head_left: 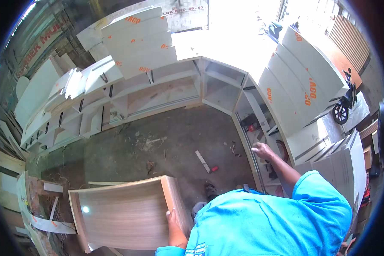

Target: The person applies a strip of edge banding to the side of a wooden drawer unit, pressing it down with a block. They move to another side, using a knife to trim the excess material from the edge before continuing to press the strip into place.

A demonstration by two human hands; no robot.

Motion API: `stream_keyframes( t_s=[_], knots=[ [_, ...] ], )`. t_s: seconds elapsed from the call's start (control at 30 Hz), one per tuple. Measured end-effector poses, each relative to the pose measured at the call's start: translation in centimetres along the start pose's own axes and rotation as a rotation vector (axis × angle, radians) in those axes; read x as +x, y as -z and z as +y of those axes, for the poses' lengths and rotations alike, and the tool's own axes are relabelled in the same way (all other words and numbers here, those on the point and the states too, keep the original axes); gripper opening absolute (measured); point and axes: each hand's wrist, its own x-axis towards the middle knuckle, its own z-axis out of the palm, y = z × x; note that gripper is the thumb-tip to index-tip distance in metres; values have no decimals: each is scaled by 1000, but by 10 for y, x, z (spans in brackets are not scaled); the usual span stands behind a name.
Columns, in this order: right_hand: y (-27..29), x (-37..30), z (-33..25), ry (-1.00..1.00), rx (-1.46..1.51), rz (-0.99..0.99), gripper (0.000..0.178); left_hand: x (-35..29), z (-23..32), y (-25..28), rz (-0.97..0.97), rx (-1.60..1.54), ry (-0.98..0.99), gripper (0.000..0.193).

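Observation:
My left hand [175, 228] grips the near-right edge of an open wood-grain box [128, 215], which looks like a drawer or small cabinet carcass. The box is tilted beside me at the lower left, with a pale rim and a brown inside. My right hand [263, 151] reaches out over the low white cabinet frame [247, 141] on the right. Its fingers are loosely bent and somewhat apart, and I see nothing held in them. A small red-and-black tool [251, 127] lies inside the frame beyond that hand.
White cabinet frames [158, 91] curve around the concrete floor [128, 149], with white panels [141, 47] stacked on top. A metal square with a red end [203, 162] and scraps lie on the floor. Offcuts [53, 187] crowd the left, and more panels [337, 170] stand at right.

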Motion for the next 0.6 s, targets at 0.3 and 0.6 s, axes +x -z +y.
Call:
stream_keyframes(
  t_s=[0.3, 0.6],
  knots=[
    [-87, 65, -28, -93, -212, -40, 48, 50, 123, -32, 85, -78, -246, 66],
    [-169, 94, 52, -416, -161, -458, 64, -72, 186, 73, -221, -65, -646, 69]
  ],
)
